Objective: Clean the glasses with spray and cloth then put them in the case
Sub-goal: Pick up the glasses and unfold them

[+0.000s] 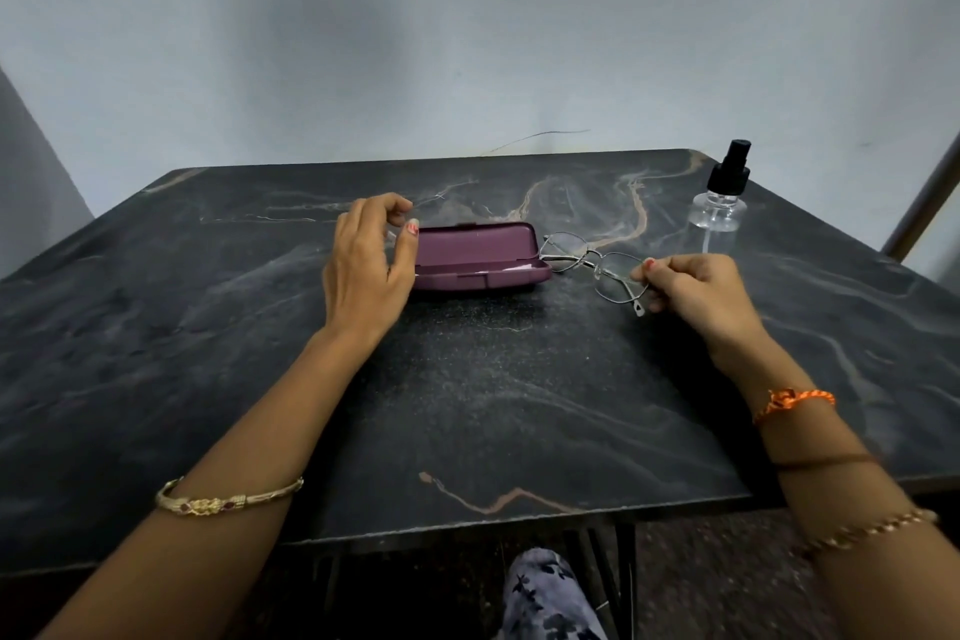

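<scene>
Left hand, fingers loosely curled and holding nothing, rests at the left end of the case. Just right of the case, the glasses are pinched at their outer rim by the right hand. Beyond it stands the spray bottle. The thin wire frame is likely light and fragile; grip the rim, not the lenses.

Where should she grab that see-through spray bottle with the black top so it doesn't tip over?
Best to hold the clear plastic spray bottle round its wide see-through body, below the narrow black pump. It stands upright at the far right of the dark marble table, so the right hand could come from the near side, though it now pinches the thin metal-framed glasses. A side grip leaves the nozzle free.
</scene>
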Action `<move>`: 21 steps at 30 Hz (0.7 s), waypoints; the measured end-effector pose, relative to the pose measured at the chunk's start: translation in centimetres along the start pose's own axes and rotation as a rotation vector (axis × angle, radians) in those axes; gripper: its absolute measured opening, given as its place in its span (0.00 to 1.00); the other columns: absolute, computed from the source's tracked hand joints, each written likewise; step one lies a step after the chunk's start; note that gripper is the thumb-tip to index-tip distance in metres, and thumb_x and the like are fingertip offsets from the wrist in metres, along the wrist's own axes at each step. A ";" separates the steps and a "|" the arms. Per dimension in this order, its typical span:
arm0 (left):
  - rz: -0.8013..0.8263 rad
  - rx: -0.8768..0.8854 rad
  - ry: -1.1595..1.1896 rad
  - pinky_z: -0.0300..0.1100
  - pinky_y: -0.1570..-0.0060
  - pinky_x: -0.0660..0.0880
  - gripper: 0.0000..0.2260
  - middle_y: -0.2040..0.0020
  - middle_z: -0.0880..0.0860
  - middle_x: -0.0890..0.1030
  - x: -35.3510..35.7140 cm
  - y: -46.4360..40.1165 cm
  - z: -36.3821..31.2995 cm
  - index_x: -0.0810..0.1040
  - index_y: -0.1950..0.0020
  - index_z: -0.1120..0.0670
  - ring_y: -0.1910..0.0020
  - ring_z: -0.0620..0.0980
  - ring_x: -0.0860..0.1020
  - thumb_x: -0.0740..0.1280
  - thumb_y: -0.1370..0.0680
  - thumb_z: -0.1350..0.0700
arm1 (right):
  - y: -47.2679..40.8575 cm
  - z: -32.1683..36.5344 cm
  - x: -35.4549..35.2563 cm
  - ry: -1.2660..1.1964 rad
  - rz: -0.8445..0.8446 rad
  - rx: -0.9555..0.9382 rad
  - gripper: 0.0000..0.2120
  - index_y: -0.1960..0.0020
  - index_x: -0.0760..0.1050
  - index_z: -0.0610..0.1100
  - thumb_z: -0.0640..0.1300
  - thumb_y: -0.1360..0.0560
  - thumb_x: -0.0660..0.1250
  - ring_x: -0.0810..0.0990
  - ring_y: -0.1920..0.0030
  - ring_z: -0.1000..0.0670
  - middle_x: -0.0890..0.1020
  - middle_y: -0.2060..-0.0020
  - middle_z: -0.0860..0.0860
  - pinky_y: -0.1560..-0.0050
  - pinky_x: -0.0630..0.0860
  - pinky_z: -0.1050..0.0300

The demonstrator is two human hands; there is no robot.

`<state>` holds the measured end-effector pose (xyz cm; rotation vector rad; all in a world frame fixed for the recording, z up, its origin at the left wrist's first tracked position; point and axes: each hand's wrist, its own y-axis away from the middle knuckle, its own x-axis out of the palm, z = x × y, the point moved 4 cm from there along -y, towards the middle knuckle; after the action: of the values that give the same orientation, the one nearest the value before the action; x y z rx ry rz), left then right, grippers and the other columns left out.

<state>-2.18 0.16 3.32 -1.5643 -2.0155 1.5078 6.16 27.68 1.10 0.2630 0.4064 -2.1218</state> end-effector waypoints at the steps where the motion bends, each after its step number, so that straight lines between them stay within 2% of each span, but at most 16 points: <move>1: 0.000 0.007 0.000 0.40 0.60 0.66 0.07 0.51 0.56 0.77 0.0 -0.1 -0.1 0.73 0.46 0.58 0.54 0.48 0.71 0.61 0.24 0.59 | 0.0 0.2 -0.1 0.026 -0.052 -0.014 0.11 0.62 0.80 0.40 0.41 0.25 0.62 0.73 0.70 0.50 0.76 0.73 0.48 0.59 0.73 0.55; 2: -0.006 0.012 0.000 0.40 0.61 0.66 0.08 0.52 0.56 0.77 -0.1 -0.1 -0.2 0.73 0.46 0.57 0.54 0.48 0.71 0.61 0.24 0.59 | 0.2 0.4 -0.2 0.062 -0.108 -0.037 0.11 0.60 0.81 0.39 0.41 0.25 0.62 0.74 0.68 0.49 0.76 0.73 0.47 0.57 0.73 0.52; 4: -0.007 0.030 0.010 0.41 0.61 0.68 0.08 0.51 0.56 0.76 -0.1 -0.1 -0.6 0.73 0.46 0.58 0.53 0.50 0.72 0.61 0.24 0.59 | 0.6 1.1 -0.5 0.161 -0.219 -0.102 0.10 0.58 0.81 0.40 0.42 0.25 0.62 0.76 0.65 0.47 0.79 0.72 0.44 0.57 0.71 0.55; 6: 0.016 0.048 0.016 0.42 0.61 0.71 0.09 0.50 0.57 0.75 -0.2 0.0 -0.8 0.73 0.45 0.59 0.52 0.51 0.73 0.62 0.24 0.60 | 1.2 1.7 -0.9 0.209 -0.320 -0.153 0.11 0.56 0.82 0.38 0.42 0.25 0.62 0.78 0.61 0.45 0.83 0.66 0.38 0.56 0.70 0.55; 8: 0.030 0.046 0.035 0.44 0.59 0.73 0.09 0.49 0.56 0.75 -0.2 0.0 -0.9 0.73 0.45 0.59 0.52 0.50 0.73 0.62 0.24 0.60 | 1.4 2.0 -1.1 0.163 -0.396 -0.163 0.11 0.54 0.82 0.38 0.42 0.25 0.61 0.80 0.58 0.42 0.83 0.63 0.37 0.51 0.73 0.53; 10: -0.013 -0.017 0.129 0.41 0.59 0.74 0.07 0.50 0.53 0.73 -0.3 -0.3 -0.9 0.74 0.47 0.58 0.56 0.45 0.72 0.62 0.24 0.61 | 1.2 2.2 -1.0 0.044 -0.409 -0.143 0.11 0.56 0.81 0.41 0.43 0.25 0.61 0.81 0.59 0.42 0.83 0.66 0.40 0.48 0.75 0.49; 12: -0.088 -0.135 0.305 0.36 0.61 0.73 0.05 0.53 0.51 0.75 -0.5 -1.0 -1.1 0.75 0.51 0.54 0.60 0.42 0.72 0.62 0.24 0.61 | 0.8 2.6 -0.4 -0.145 -0.350 -0.122 0.09 0.57 0.80 0.42 0.42 0.24 0.61 0.80 0.64 0.50 0.80 0.68 0.48 0.51 0.76 0.50; 15: -0.062 -0.287 0.630 0.34 0.68 0.75 0.09 0.61 0.47 0.77 0.1 -2.7 -2.2 0.76 0.57 0.48 0.64 0.42 0.74 0.62 0.23 0.61 | -0.2 3.9 1.2 -0.425 -0.174 -0.116 0.11 0.60 0.78 0.40 0.38 0.23 0.60 0.76 0.74 0.62 0.77 0.67 0.50 0.64 0.77 0.68; 17: -0.007 -0.351 0.751 0.31 0.71 0.75 0.09 0.60 0.46 0.77 0.7 -3.9 -3.0 0.77 0.56 0.48 0.66 0.41 0.74 0.62 0.23 0.61 | -0.9 5.3 2.3 -0.546 -0.077 -0.121 0.13 0.64 0.76 0.42 0.37 0.23 0.59 0.75 0.77 0.62 0.75 0.69 0.49 0.69 0.75 0.72; 21: 0.092 -0.469 0.910 0.30 0.71 0.75 0.06 0.56 0.47 0.78 2.4 -5.5 -3.8 0.77 0.51 0.51 0.66 0.43 0.75 0.60 0.22 0.58 | -2.3 7.9 4.1 -0.647 0.047 -0.157 0.14 0.66 0.77 0.43 0.37 0.23 0.60 0.76 0.72 0.60 0.78 0.69 0.51 0.69 0.74 0.69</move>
<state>-4.14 4.71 8.47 -2.0014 -1.7631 0.1768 1.71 22.71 7.39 -0.4921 0.1751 -1.9823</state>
